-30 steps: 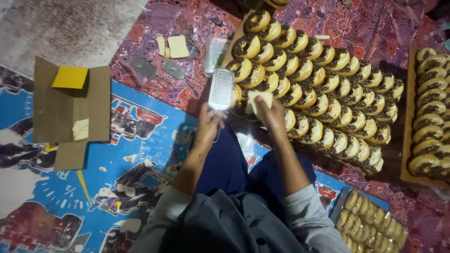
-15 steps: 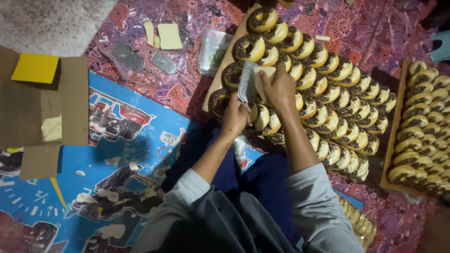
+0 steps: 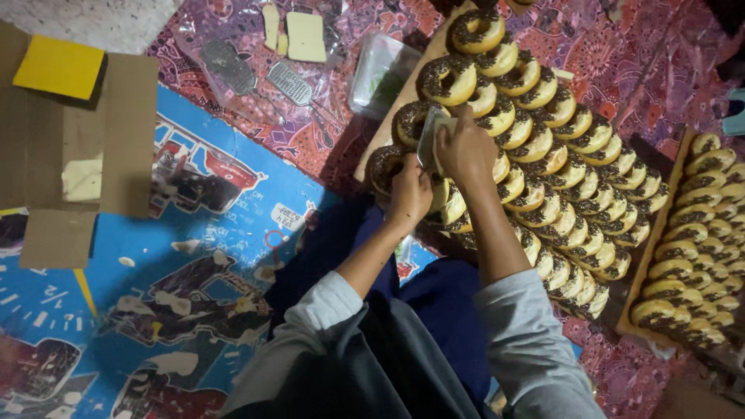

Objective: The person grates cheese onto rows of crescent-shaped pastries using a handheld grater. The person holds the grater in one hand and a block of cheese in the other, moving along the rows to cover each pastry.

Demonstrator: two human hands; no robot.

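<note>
Both hands are over the near end of the long wooden board (image 3: 371, 155) packed with chocolate-topped ring doughnuts (image 3: 535, 167). The right hand (image 3: 466, 149) is closed round a pale block, prob. cheese (image 3: 444, 128), pressing it against a small flat metal grater (image 3: 428, 140). The left hand (image 3: 410, 194), at 7 o'clock from the right, is curled tight at the grater's lower end; can't tell exactly how it grips.

Grater and block hang right above the doughnuts at the board's 9 o'clock corner.

Progress, as a judgement: topping looks barely started. Chocolate glaze is on every ring across the board, so that stage reads as done. No clear pale shreds on the rows running off to 4 o'clock, too small to be sure. The second wooden tray of glazed doughnuts (image 3: 698, 240) at 3 o'clock also looks untouched.

At 11 o'clock on the clear plastic sheet (image 3: 233, 31): two more flat metal graters (image 3: 256, 74), pale cheese slabs (image 3: 305, 36) and a clear plastic tub (image 3: 378, 74). Flattened brown cardboard with a yellow square (image 3: 58, 68) sits at 9 o'clock on the blue printed mat (image 3: 194, 256).
</note>
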